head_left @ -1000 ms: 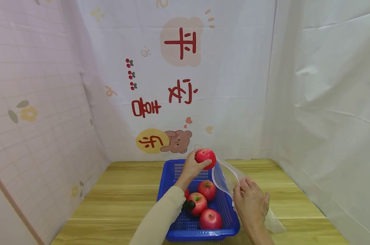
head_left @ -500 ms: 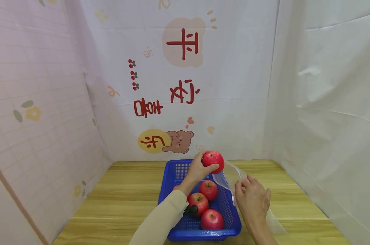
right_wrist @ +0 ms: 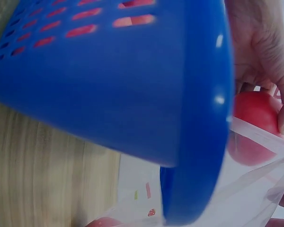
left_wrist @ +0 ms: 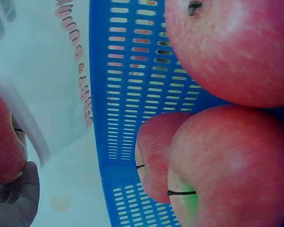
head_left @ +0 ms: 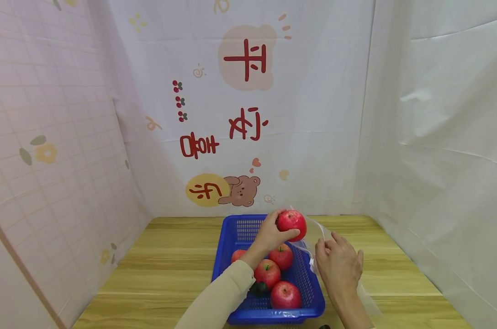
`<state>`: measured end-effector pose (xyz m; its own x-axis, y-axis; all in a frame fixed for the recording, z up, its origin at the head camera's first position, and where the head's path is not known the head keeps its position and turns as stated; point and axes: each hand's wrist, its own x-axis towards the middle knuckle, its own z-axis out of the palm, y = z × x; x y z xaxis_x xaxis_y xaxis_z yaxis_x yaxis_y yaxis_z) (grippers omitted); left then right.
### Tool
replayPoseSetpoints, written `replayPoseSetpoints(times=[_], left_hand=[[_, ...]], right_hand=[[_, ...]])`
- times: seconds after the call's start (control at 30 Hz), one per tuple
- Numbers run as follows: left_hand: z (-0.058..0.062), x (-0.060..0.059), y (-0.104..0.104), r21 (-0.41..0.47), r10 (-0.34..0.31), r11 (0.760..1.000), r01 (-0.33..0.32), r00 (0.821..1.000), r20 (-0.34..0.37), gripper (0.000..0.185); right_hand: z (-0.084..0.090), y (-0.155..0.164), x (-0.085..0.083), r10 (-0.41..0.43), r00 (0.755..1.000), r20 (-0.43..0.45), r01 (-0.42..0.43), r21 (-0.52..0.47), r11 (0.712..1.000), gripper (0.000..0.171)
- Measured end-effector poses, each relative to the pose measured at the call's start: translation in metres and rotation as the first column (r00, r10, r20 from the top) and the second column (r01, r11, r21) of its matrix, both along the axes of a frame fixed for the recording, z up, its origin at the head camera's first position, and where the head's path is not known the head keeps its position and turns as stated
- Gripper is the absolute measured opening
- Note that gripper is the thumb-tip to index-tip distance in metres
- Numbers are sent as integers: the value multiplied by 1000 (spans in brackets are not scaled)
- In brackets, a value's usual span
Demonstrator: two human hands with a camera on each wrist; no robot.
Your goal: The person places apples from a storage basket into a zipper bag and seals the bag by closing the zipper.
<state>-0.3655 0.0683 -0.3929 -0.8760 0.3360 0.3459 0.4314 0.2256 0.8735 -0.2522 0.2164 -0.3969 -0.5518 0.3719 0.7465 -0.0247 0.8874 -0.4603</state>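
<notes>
In the head view my left hand (head_left: pixel 273 234) grips a red apple (head_left: pixel 292 225) between thumb and fingers, above the far right side of the blue basket (head_left: pixel 273 314). The apple sits at the mouth of a clear plastic bag (head_left: pixel 317 229). In the right wrist view the lower part of the held apple (right_wrist: pixel 255 111) shows through the bag's film (right_wrist: pixel 262 137). My right hand (head_left: pixel 339 264) pinches the bag's near edge, right of the basket. Several more apples (head_left: pixel 285 295) lie in the basket, one partly behind the left forearm.
The basket stands on a wood-grain table (head_left: pixel 158 269) with white cloth (head_left: pixel 314 137) behind and at both sides. A reddish round thing (right_wrist: pixel 104 222) shows at the bottom of the right wrist view. The basket's right rim (right_wrist: pixel 206 113) runs close beside the right wrist.
My left hand has carried the apple right and slightly down, towards the bag's mouth. The right hand has stayed almost in place, still pinching the bag.
</notes>
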Motion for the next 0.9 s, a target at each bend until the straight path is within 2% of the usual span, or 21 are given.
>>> replayPoseSetpoints(times=[0.33,0.53,0.77,0.9], left_hand=[[-3,4,6,-74,14,997,-13,1000,2,73],[-4,5,9,-83,1,997,0,1000,9,71],[-5,7,13,-131,-11,991,9,1000,-18,65],[-4,9,16,-151,-21,988,22,1000,12,67]], right_hand=[[3,-3,0,3,1000,12,-3,4,1000,26],[3,-4,0,7,1000,-5,-7,14,1000,26],[3,-5,0,2,1000,20,-2,16,1000,26],[3,-6,0,2,999,33,-2,11,1000,26]])
